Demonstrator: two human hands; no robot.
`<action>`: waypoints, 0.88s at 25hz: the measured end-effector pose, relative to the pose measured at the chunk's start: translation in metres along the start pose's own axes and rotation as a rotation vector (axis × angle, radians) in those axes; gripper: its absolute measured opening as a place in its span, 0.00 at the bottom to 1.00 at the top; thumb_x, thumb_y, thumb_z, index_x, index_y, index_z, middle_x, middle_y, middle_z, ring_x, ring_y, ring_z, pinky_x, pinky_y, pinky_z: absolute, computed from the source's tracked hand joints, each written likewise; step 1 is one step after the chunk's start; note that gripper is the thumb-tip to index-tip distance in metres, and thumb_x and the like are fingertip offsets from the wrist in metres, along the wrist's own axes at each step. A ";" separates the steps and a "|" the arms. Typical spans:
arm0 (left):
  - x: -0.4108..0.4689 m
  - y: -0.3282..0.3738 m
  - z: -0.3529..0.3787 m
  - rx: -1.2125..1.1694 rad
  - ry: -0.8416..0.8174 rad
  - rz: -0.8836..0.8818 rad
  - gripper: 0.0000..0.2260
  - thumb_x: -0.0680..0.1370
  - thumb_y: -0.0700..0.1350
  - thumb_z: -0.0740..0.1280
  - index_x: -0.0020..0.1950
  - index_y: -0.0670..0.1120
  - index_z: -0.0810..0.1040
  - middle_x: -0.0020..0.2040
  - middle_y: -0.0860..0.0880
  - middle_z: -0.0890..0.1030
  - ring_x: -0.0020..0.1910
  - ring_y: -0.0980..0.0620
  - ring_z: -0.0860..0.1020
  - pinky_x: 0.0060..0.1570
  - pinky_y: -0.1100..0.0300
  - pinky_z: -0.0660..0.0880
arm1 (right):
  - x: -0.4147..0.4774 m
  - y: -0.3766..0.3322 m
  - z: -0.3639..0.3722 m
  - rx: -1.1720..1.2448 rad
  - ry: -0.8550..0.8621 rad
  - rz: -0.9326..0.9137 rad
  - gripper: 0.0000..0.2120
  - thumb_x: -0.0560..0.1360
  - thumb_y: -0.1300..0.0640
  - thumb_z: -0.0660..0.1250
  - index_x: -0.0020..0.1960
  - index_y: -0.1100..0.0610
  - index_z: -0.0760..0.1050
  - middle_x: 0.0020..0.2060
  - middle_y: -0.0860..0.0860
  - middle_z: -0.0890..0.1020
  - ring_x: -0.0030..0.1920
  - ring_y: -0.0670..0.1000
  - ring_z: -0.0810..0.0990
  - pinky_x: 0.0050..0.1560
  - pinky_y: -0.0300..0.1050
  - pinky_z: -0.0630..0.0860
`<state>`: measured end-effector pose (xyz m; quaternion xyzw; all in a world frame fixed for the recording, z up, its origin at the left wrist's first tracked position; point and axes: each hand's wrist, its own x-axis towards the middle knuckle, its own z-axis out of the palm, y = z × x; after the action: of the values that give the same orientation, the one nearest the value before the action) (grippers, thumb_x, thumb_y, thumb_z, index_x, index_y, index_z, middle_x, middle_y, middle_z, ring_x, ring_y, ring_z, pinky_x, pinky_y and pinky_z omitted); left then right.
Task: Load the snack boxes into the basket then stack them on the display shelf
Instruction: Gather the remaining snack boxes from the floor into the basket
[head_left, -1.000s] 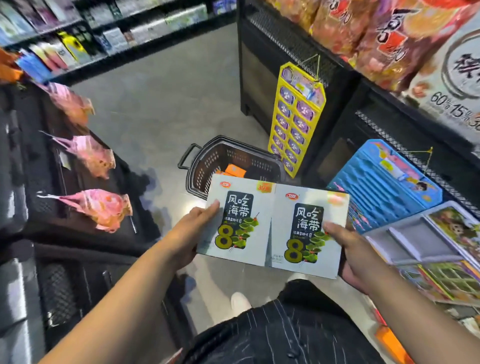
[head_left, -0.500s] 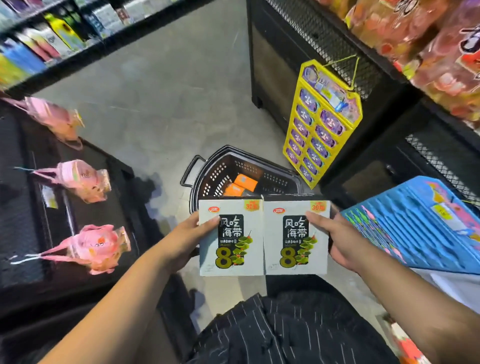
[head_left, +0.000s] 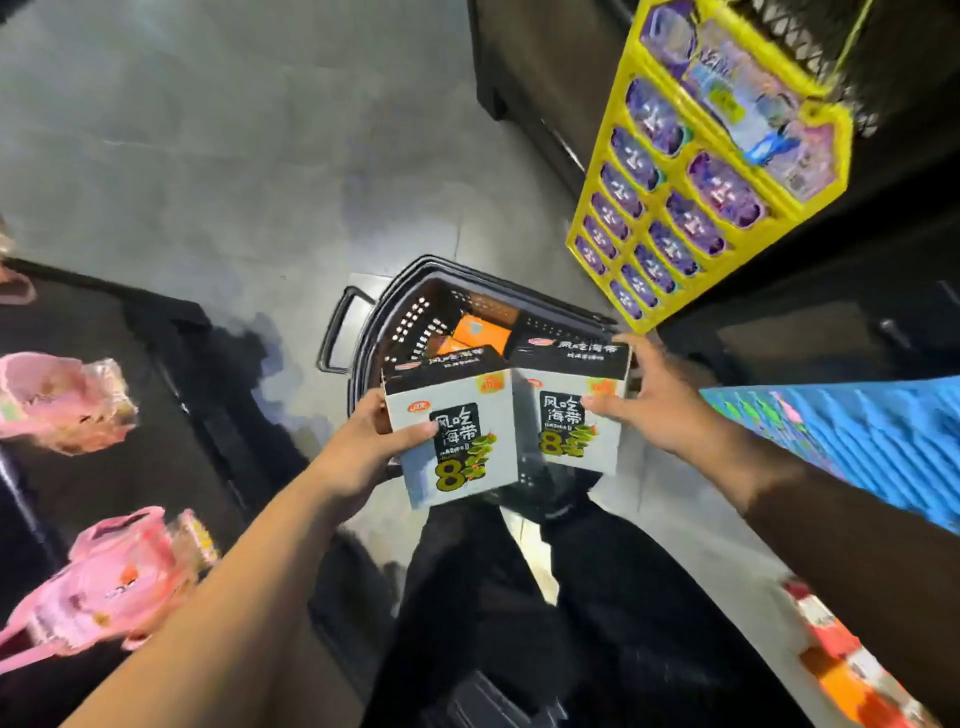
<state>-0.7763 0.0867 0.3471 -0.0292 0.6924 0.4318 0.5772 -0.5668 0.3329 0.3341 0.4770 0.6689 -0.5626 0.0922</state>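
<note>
Aisle, head view: grey floor (head_left: 234, 156) between dark shelving, pink packets (head_left: 57, 400) hanging at left, yellow hanging strip (head_left: 701, 171) at upper right.
Basket (head_left: 395, 291): dark, on the floor just ahead of the feet, open side up, orange boxes (head_left: 478, 330) lying in its far part.
Left hand (head_left: 363, 447): thumb across the front of the left snack box (head_left: 457, 441), fingers curled behind its left edge.
Right hand (head_left: 660, 410): thumb on the front of the right snack box (head_left: 571, 415), fingers wrapped round its right edge.
Boxes: upright, side by side, inner edges touching, black tops tipped toward the basket, left one lower in frame.
Deciding relation: both boxes held over the near half of the basket, long axes roughly vertical; likely path down and slightly forward, both hands about equally close.
</note>
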 end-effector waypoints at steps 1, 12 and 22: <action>0.025 -0.004 -0.005 0.005 0.010 -0.007 0.31 0.68 0.41 0.78 0.67 0.42 0.69 0.59 0.44 0.82 0.57 0.42 0.82 0.53 0.41 0.80 | 0.022 0.009 0.011 -0.086 0.028 -0.004 0.38 0.63 0.49 0.80 0.68 0.48 0.65 0.53 0.49 0.80 0.54 0.52 0.80 0.59 0.50 0.75; 0.247 -0.089 -0.067 0.272 -0.102 -0.022 0.28 0.68 0.35 0.77 0.64 0.44 0.70 0.53 0.49 0.82 0.50 0.53 0.82 0.39 0.62 0.81 | 0.191 0.131 0.154 -0.238 0.501 0.025 0.30 0.68 0.60 0.76 0.67 0.61 0.69 0.61 0.56 0.75 0.57 0.56 0.76 0.56 0.43 0.70; 0.296 -0.136 -0.065 0.478 -0.274 -0.008 0.28 0.68 0.34 0.77 0.60 0.55 0.70 0.53 0.59 0.81 0.56 0.58 0.80 0.53 0.63 0.78 | 0.267 0.188 0.205 -0.286 0.458 -0.054 0.33 0.70 0.61 0.75 0.71 0.63 0.65 0.64 0.62 0.70 0.57 0.51 0.72 0.56 0.38 0.70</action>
<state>-0.8519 0.0960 0.0236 0.1638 0.6901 0.2537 0.6577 -0.6531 0.2866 -0.0390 0.5560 0.7575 -0.3419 -0.0100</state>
